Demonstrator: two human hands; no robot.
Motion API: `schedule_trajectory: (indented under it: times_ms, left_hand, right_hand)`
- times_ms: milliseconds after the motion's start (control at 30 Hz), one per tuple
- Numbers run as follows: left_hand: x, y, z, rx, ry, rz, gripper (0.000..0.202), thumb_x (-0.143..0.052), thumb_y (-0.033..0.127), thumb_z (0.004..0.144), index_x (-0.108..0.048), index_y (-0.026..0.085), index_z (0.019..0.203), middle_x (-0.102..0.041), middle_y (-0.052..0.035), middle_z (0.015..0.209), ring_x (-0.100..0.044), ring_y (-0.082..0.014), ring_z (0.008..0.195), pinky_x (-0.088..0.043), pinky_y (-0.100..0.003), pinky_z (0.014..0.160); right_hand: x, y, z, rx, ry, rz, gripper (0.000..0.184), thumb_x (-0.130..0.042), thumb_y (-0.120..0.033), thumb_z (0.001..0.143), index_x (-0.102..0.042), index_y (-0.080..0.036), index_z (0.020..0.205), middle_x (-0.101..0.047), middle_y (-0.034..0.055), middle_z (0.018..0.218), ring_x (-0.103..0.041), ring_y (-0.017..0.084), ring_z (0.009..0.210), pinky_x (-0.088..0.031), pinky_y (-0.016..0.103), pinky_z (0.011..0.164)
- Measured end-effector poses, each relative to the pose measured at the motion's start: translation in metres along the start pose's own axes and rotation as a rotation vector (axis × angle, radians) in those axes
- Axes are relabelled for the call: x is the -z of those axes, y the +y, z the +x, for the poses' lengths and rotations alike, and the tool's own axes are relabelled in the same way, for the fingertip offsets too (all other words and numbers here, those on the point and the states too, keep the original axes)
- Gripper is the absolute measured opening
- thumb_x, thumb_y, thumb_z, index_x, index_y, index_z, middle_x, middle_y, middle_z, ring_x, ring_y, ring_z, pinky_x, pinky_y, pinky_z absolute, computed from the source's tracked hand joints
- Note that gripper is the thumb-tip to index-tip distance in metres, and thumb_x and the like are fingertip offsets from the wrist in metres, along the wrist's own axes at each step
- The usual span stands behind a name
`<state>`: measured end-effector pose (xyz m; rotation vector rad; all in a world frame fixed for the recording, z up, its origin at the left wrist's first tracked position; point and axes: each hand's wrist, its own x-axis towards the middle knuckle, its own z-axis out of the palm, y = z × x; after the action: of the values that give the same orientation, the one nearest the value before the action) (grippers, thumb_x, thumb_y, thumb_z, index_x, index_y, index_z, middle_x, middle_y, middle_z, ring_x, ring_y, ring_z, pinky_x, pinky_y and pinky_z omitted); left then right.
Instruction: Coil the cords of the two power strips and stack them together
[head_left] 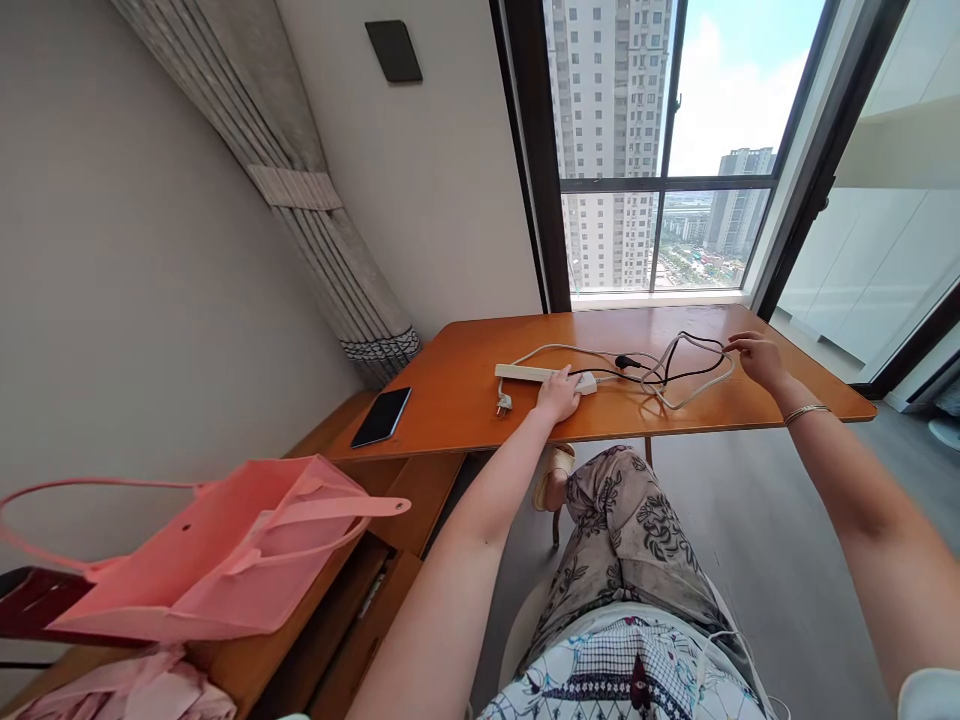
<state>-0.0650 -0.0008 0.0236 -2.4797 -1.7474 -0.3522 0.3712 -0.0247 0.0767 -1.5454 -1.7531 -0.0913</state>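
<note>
A white power strip (523,373) lies on the table, and my left hand (559,395) is closed over its right part. The strip's white plug (505,404) rests just below its left end. To the right, a white cable (679,404) spreads in loose loops, tangled with a black cable (694,374). The black plug (625,362) lies near the middle of this tangle. My right hand (759,360) has its fingers pinched at the right end of the loops, on what looks like the white cable. Its fingertips partly cover the spot.
The orange-brown wooden table (457,385) reaches toward the window (664,185). A phone (382,416) lies at its left end. Left of me, a pink bag (225,540) stands on a wooden cabinet (409,500), near folded pink cloth (142,690). A curtain (300,190) hangs behind.
</note>
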Motion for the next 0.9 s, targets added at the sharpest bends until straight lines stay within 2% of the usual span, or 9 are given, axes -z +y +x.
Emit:
schedule_trajectory:
  times_ms: [133, 267, 367, 500, 600, 667, 767, 833, 900]
  left_hand:
    - [0.001, 0.002, 0.000, -0.011, -0.002, 0.009, 0.051, -0.052, 0.027, 0.093, -0.056, 0.017, 0.143, -0.049, -0.0150, 0.153, -0.047, -0.0315, 0.137, -0.038, -0.045, 0.115]
    - [-0.002, 0.002, 0.000, -0.012, 0.011, 0.007, 0.050, -0.051, 0.027, 0.093, -0.056, 0.016, 0.142, -0.051, -0.0146, 0.151, -0.048, -0.0310, 0.136, -0.038, -0.045, 0.115]
    - [-0.003, 0.003, 0.000, 0.003, 0.030, -0.006, 0.048, -0.052, 0.027, 0.093, -0.058, 0.016, 0.139, -0.052, -0.0158, 0.149, -0.047, -0.0311, 0.136, -0.038, -0.046, 0.115]
    - [-0.002, 0.005, -0.001, 0.014, 0.015, 0.017, 0.049, -0.049, 0.026, 0.094, -0.057, 0.015, 0.140, -0.051, -0.0162, 0.150, -0.046, -0.0313, 0.136, -0.038, -0.046, 0.115]
    - [0.000, 0.007, -0.001, 0.015, -0.015, 0.037, 0.051, -0.048, 0.025, 0.093, -0.054, 0.014, 0.142, -0.049, -0.0158, 0.152, -0.046, -0.0310, 0.137, -0.038, -0.045, 0.116]
    - [0.000, 0.007, -0.001, 0.022, -0.026, 0.041, 0.052, -0.049, 0.026, 0.092, -0.053, 0.015, 0.143, -0.048, -0.0154, 0.153, -0.045, -0.0311, 0.139, -0.037, -0.045, 0.116]
    - [0.000, 0.008, -0.002, 0.026, -0.024, 0.038, 0.053, -0.048, 0.025, 0.092, -0.053, 0.015, 0.144, -0.048, -0.0163, 0.152, -0.043, -0.0316, 0.140, -0.036, -0.046, 0.117]
    - [0.001, 0.009, -0.002, 0.025, -0.025, 0.034, 0.053, -0.048, 0.024, 0.092, -0.052, 0.015, 0.144, -0.048, -0.0170, 0.151, -0.044, -0.0318, 0.139, -0.037, -0.046, 0.116]
    - [0.003, 0.010, -0.002, 0.032, -0.037, 0.030, 0.053, -0.048, 0.026, 0.092, -0.052, 0.017, 0.145, -0.050, -0.0169, 0.148, -0.046, -0.0319, 0.137, -0.038, -0.045, 0.114]
  right_hand:
    - [-0.009, -0.022, -0.009, -0.308, -0.061, 0.304, 0.036, -0.054, -0.040, 0.089, -0.073, -0.019, 0.113, -0.069, 0.0130, 0.122, -0.066, 0.027, 0.107, -0.057, 0.040, 0.087]
    - [-0.019, -0.052, -0.018, -0.497, -0.337, 0.458, 0.064, -0.052, -0.070, 0.087, -0.065, -0.018, 0.122, -0.065, 0.0176, 0.130, -0.069, 0.026, 0.098, -0.058, 0.032, 0.069]
    - [-0.035, -0.079, -0.022, -0.435, -0.486, 0.450, 0.069, -0.052, -0.077, 0.084, -0.066, -0.019, 0.119, -0.067, 0.0158, 0.126, -0.068, 0.026, 0.099, -0.056, 0.034, 0.080]
    - [-0.069, -0.117, -0.028, -0.305, -0.497, 0.477, 0.091, -0.072, -0.074, 0.069, -0.055, -0.018, 0.139, -0.061, 0.0177, 0.136, -0.058, 0.033, 0.124, -0.047, 0.043, 0.105]
    - [-0.098, -0.138, -0.038, -0.261, -0.493, 0.314, 0.125, -0.078, -0.075, 0.058, -0.031, -0.016, 0.157, -0.036, 0.0240, 0.157, -0.036, 0.041, 0.144, -0.034, 0.052, 0.115]
    - [-0.115, -0.148, -0.048, -0.205, -0.487, 0.180, 0.134, -0.078, -0.077, 0.056, -0.021, -0.016, 0.161, -0.019, 0.0264, 0.164, -0.020, 0.047, 0.151, -0.025, 0.059, 0.118]
    - [-0.132, -0.157, -0.064, -0.065, -0.410, -0.010, 0.125, -0.077, -0.072, 0.063, -0.022, -0.017, 0.161, -0.010, 0.0259, 0.166, 0.001, 0.052, 0.152, -0.012, 0.069, 0.117]
    - [-0.137, -0.160, -0.073, 0.060, -0.344, -0.127, 0.102, -0.077, -0.057, 0.074, -0.035, -0.019, 0.158, -0.014, 0.0221, 0.167, 0.004, 0.050, 0.153, -0.007, 0.069, 0.117]
    - [-0.137, -0.160, -0.077, 0.225, -0.332, -0.208, 0.067, -0.071, -0.038, 0.083, -0.054, -0.023, 0.146, -0.025, 0.0172, 0.165, -0.005, 0.044, 0.155, -0.009, 0.063, 0.121]
